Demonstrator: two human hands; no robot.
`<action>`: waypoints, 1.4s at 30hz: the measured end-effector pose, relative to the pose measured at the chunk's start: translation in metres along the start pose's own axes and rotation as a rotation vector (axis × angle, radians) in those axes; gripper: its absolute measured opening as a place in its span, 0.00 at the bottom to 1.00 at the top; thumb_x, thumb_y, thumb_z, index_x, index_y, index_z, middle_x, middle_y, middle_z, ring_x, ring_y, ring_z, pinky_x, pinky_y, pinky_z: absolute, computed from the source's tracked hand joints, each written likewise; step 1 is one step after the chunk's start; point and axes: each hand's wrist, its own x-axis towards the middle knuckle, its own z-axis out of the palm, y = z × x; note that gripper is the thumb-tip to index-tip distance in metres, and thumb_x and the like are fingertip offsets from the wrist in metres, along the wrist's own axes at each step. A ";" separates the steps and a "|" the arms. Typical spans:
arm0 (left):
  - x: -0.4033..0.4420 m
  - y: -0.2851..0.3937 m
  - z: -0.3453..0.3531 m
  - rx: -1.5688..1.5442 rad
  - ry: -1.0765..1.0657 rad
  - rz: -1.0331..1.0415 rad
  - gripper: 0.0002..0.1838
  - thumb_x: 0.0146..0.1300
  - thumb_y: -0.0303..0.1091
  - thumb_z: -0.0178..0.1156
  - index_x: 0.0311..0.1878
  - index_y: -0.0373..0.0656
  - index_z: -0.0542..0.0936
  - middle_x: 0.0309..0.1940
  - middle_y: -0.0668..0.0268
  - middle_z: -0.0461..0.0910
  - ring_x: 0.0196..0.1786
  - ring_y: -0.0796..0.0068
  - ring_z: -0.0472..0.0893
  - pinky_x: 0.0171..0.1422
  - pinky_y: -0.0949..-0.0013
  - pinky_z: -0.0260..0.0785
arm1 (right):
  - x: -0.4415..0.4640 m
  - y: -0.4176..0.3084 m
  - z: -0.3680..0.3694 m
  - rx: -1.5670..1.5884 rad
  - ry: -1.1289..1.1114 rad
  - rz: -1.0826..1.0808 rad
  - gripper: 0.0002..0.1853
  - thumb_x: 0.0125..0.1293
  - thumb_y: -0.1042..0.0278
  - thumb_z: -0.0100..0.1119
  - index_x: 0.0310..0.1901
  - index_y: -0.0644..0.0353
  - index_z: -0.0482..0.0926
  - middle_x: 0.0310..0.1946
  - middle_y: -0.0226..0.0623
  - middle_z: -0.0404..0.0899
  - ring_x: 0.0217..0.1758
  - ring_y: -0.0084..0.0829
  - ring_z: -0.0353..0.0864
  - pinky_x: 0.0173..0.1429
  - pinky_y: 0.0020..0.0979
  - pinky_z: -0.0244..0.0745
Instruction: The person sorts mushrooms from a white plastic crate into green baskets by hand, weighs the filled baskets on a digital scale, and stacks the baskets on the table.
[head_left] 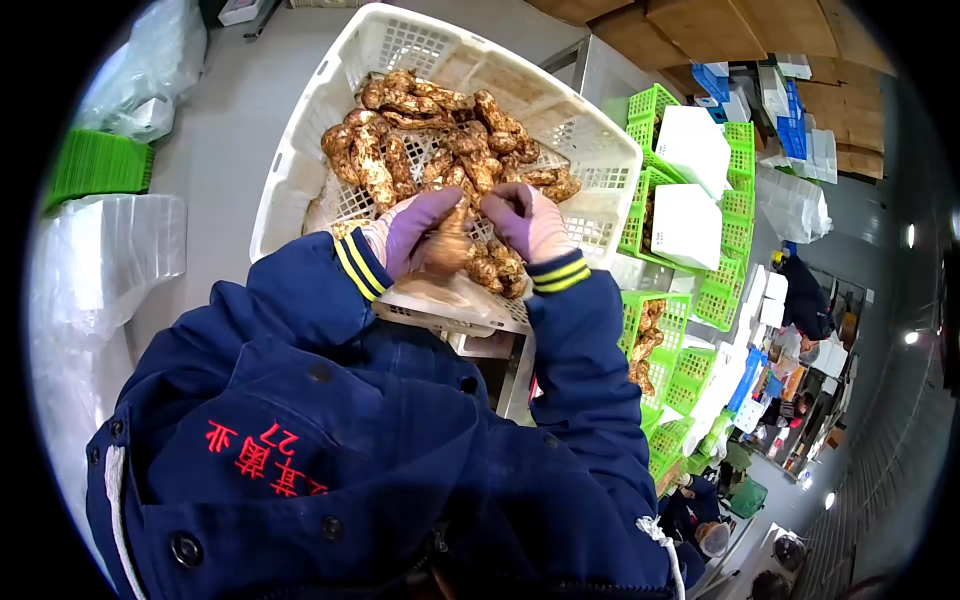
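Note:
A white perforated crate (pixel 283 165) stands in front of me, holding a heap of brown, dirt-flecked mushrooms (pixel 372 170). My left hand (pixel 418 232), in a purple glove, is closed around a thick-stemmed mushroom (pixel 450 245) above the near side of the crate. Motion blurs the lower end of that mushroom. Close by on the right, my right hand (pixel 527 220), gloved in purple too, has its fingers pinched together near the mushroom's upper end. What lies between those fingertips is too small to make out.
Green crates (pixel 738 200) line the right side, some with white foam boxes (pixel 690 140) on them. One green crate holds more mushrooms (pixel 645 345). Clear plastic bags (pixel 110 270) and a green stack (pixel 98 172) are on the left. Cardboard boxes (pixel 740 25) stand at the back; people (pixel 803 298) are farther right.

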 end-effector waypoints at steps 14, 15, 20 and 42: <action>-0.002 0.000 -0.007 0.350 0.143 0.456 0.08 0.64 0.30 0.52 0.44 0.40 0.75 0.31 0.67 0.74 0.35 0.75 0.73 0.50 0.69 0.66 | 0.009 0.006 -0.041 -0.862 -0.309 0.217 0.27 0.56 0.50 0.61 0.51 0.61 0.74 0.47 0.52 0.77 0.49 0.45 0.77 0.54 0.38 0.71; 0.005 -0.001 -0.014 0.304 0.024 0.393 0.07 0.64 0.31 0.52 0.39 0.39 0.75 0.28 0.67 0.73 0.33 0.75 0.73 0.47 0.68 0.66 | 0.008 -0.019 -0.035 -0.797 -0.268 0.227 0.26 0.58 0.50 0.59 0.51 0.62 0.74 0.47 0.52 0.77 0.49 0.45 0.77 0.54 0.39 0.71; -0.004 0.001 0.001 -0.001 0.083 0.345 0.09 0.60 0.28 0.56 0.43 0.39 0.72 0.33 0.65 0.75 0.35 0.74 0.77 0.39 0.70 0.73 | 0.075 0.006 0.039 -0.896 0.155 -0.057 0.17 0.62 0.61 0.52 0.49 0.62 0.73 0.49 0.51 0.75 0.51 0.45 0.76 0.52 0.39 0.73; -0.009 0.003 0.000 -0.300 -0.212 0.149 0.16 0.63 0.31 0.52 0.53 0.34 0.72 0.46 0.57 0.78 0.47 0.66 0.79 0.53 0.61 0.75 | 0.043 0.016 -0.031 0.146 -0.001 -0.044 0.17 0.58 0.68 0.61 0.49 0.63 0.76 0.38 0.38 0.81 0.39 0.28 0.79 0.43 0.27 0.74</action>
